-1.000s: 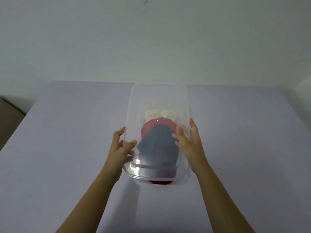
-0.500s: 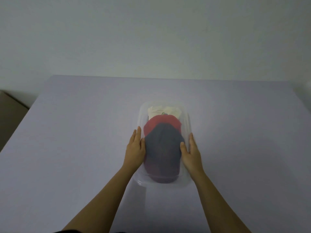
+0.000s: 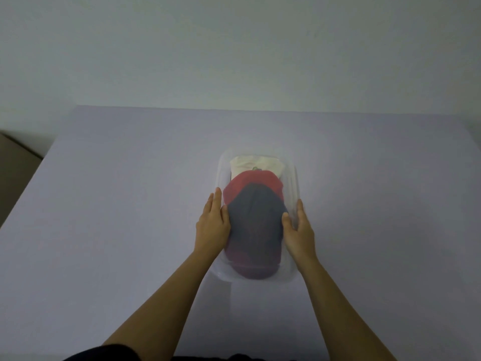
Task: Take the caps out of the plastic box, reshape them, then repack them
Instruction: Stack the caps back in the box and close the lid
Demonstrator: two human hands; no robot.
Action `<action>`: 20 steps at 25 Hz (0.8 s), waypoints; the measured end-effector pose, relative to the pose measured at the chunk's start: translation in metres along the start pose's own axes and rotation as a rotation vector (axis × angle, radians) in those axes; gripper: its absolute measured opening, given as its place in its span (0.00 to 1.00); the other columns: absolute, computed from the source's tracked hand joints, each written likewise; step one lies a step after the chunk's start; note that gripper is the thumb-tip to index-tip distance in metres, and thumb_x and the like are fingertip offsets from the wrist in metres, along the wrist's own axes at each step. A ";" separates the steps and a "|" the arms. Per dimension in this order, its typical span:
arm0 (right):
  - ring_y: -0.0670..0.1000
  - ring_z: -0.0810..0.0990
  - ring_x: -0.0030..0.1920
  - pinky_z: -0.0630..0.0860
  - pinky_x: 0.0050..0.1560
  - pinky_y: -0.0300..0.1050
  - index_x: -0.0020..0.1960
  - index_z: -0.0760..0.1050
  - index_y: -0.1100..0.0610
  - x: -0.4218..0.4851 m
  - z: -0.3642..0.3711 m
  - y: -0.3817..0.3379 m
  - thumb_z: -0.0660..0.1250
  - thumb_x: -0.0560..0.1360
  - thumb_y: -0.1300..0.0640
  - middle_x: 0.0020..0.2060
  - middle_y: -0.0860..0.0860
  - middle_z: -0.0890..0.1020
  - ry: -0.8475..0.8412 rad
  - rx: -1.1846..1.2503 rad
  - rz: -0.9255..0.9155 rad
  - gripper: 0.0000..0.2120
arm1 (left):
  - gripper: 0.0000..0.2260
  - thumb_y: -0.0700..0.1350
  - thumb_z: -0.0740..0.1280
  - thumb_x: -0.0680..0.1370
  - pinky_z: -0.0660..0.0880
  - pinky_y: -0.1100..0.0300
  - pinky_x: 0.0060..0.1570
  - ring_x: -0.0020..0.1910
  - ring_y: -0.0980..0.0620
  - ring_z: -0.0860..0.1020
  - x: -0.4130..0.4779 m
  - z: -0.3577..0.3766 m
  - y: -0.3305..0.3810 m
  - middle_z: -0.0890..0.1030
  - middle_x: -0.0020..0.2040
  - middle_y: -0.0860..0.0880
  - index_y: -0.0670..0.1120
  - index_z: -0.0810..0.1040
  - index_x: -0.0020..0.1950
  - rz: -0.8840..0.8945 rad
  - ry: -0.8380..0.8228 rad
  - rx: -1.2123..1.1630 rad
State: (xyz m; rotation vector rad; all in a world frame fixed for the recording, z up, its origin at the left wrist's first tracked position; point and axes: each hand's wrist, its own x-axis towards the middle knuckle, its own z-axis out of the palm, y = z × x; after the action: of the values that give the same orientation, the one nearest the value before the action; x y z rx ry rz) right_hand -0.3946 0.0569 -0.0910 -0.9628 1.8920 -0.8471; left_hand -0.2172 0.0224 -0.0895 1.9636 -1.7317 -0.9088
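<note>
- Lowered from its raised, tilted pose of a second ago, the clear, round-cornered plastic box (image 3: 292, 173) now sits flat on the smooth lilac tabletop (image 3: 117, 204).
- Three soft fabric caps lie overlapped inside it: the domed navy cap (image 3: 253, 217) nearest, the red cap (image 3: 250, 181) behind it, and the cream cap (image 3: 256, 162) farthest.
- The left hand (image 3: 212, 225) and right hand (image 3: 299, 233) lie released, fingers straight along the box's long walls, thumbs beside the navy cap.

Pale lilac table (image 3: 109, 204), plain white wall (image 3: 234, 48), seemingly dim light.
</note>
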 end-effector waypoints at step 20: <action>0.54 0.59 0.74 0.59 0.72 0.54 0.76 0.45 0.48 -0.012 -0.014 0.015 0.60 0.73 0.36 0.76 0.50 0.57 0.061 -0.092 -0.012 0.39 | 0.38 0.64 0.58 0.76 0.65 0.44 0.68 0.72 0.40 0.65 -0.026 -0.013 -0.018 0.55 0.78 0.46 0.52 0.42 0.77 -0.185 -0.024 -0.199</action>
State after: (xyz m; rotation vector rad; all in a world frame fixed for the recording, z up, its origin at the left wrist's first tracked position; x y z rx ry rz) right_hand -0.4072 0.0768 -0.0933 -1.0155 1.9936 -0.8104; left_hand -0.1963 0.0493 -0.0864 2.0098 -1.4280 -1.1251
